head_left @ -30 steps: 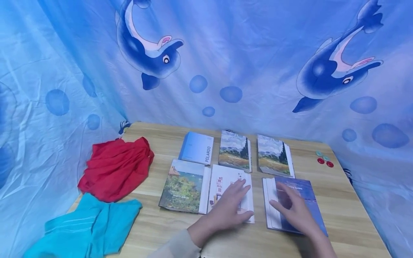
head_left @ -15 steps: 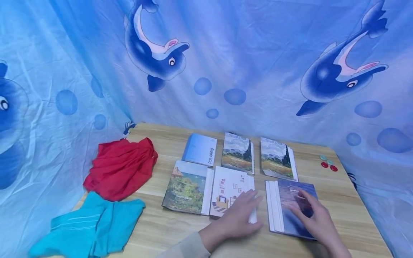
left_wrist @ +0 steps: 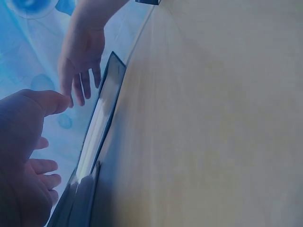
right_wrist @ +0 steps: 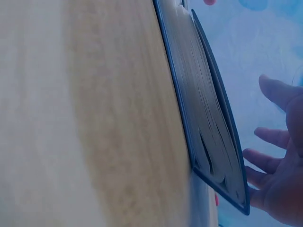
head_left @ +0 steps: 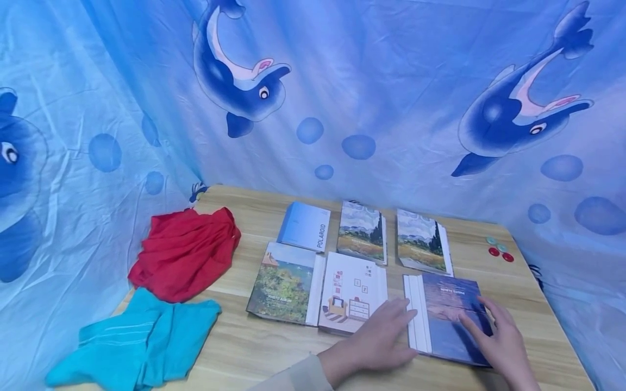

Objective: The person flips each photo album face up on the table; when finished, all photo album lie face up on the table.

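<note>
A blue-purple photo album (head_left: 452,307) lies flat on the wooden table, its white spine strip to the left. My right hand (head_left: 504,339) hovers at the album's right edge, fingers loosely spread; the right wrist view shows those fingers beside the thick page block. Between this album and a white album with a drawn room (head_left: 359,277) is my left hand (head_left: 379,339), fingers relaxed and pointing at the white spine strip. It overlaps the white album's lower right corner. Left of that lies a green garden photo album (head_left: 283,288). Neither hand grips anything.
Behind stand a blue Polaroid album (head_left: 304,225) and two landscape-painting albums, one in the middle (head_left: 359,231) and one to the right (head_left: 420,239). Red cloth (head_left: 188,252) and turquoise cloth (head_left: 142,339) lie left. Small red and green discs (head_left: 500,248) sit near the right edge.
My left hand has slid right, off most of the white album. My right hand has moved right across the blue-purple album to its right edge, uncovering the cover. The head view has shifted slightly.
</note>
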The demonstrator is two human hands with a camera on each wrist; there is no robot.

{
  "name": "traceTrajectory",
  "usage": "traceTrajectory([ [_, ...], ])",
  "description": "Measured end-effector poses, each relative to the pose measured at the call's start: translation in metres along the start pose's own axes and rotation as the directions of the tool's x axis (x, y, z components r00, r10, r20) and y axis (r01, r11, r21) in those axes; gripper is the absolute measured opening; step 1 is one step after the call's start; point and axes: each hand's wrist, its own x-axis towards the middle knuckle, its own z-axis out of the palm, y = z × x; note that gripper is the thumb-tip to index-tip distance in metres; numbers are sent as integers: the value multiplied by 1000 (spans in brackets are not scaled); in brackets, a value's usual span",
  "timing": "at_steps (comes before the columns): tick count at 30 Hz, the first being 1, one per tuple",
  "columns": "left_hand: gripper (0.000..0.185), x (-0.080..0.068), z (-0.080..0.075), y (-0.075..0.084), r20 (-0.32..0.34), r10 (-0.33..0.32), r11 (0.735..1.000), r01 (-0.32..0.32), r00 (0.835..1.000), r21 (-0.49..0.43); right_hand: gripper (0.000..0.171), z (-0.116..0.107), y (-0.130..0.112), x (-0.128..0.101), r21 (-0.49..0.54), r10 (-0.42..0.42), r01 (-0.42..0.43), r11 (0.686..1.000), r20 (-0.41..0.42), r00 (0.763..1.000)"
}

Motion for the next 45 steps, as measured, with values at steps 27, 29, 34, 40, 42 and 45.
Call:
traceTrajectory([
  [27, 79, 18, 27, 18, 105, 16, 991, -1, 994, -135, 129, 0, 21, 5, -19, 215, -218, 976, 271, 938],
  [29, 81, 21, 30, 17, 102, 5, 989, 10, 995, -147, 129, 0, 20, 4, -12, 217, -222, 975, 266, 939],
  [34, 84, 23, 33, 16, 122, -47, 979, 70, 991, -194, 122, 1, 21, 4, -5, 203, -207, 978, 238, 950],
  [40, 82, 25, 31, 14, 105, -61, 971, 83, 993, -224, 103, 3, 21, 0, 67, 196, -205, 976, 125, 973],
  [42, 81, 26, 30, 14, 99, -69, 970, 90, 993, -227, 98, 2, 19, -1, 122, 215, -229, 966, 113, 970],
  [45, 80, 28, 34, 15, 85, -94, 968, 111, 992, -226, 94, 0, 16, -3, 219, 246, -268, 938, 122, 962],
])
